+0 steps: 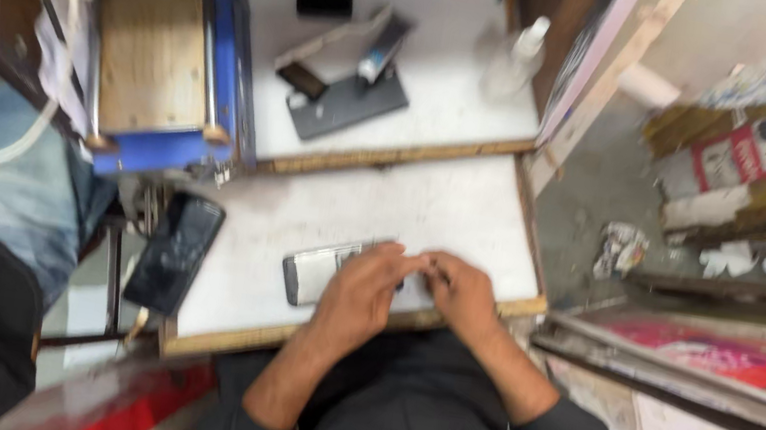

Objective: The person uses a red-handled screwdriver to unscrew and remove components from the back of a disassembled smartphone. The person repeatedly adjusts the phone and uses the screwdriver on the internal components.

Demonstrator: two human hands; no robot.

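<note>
Left hand [359,294] curled, fingertips pressed on silver phone [314,270] flat at white bench [464,212] front edge, likely steadying it; right hand [462,293] at 3 o'clock pinching smth tiny, unclear; dark phone [175,253] at 9 o'clock.

Even daylight, soft shadows, heavy motion blur throughout, edges smeared.

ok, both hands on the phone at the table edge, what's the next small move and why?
Probably steady the phone with the left hand and keep the right hand working at its right end. Both hands meet there, and the phone lies close to the white table's front edge. The picture is too blurred to show finger detail.
</note>
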